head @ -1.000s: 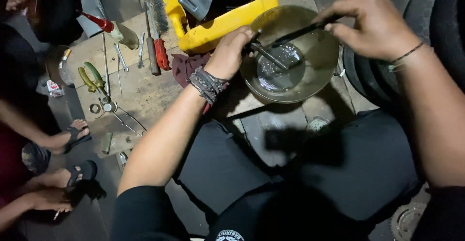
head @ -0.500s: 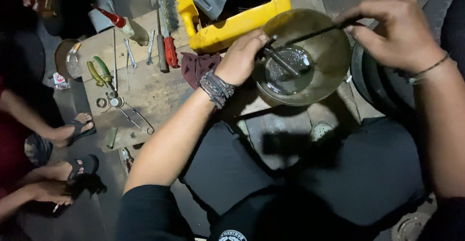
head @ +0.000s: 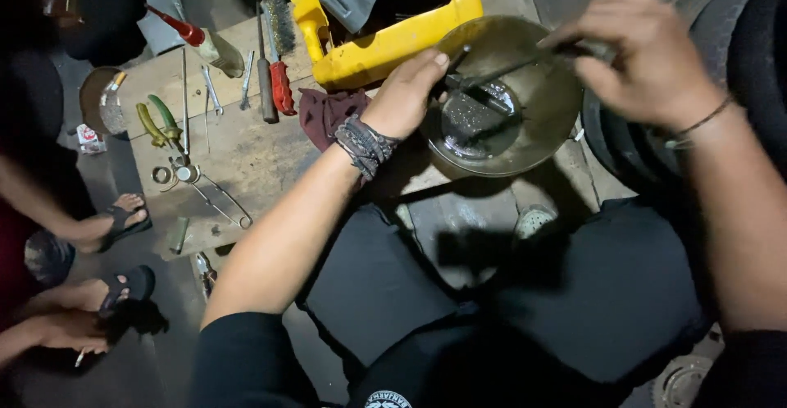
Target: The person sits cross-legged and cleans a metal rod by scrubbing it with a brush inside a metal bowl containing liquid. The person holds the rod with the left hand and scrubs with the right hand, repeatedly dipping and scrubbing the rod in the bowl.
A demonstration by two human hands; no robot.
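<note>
Both hands are working over the metal bowl on the surface; left hand has its fingers closed on a small dark part at the near rim; right hand pinches a thin rod angled into the liquid; looks mid-rinse, so steady grip needed.

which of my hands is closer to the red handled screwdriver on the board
Left. Your left hand sits at the near rim of the metal bowl, just right of the red handled screwdriver. Your right hand is over the bowl's far side, much farther away.
</note>
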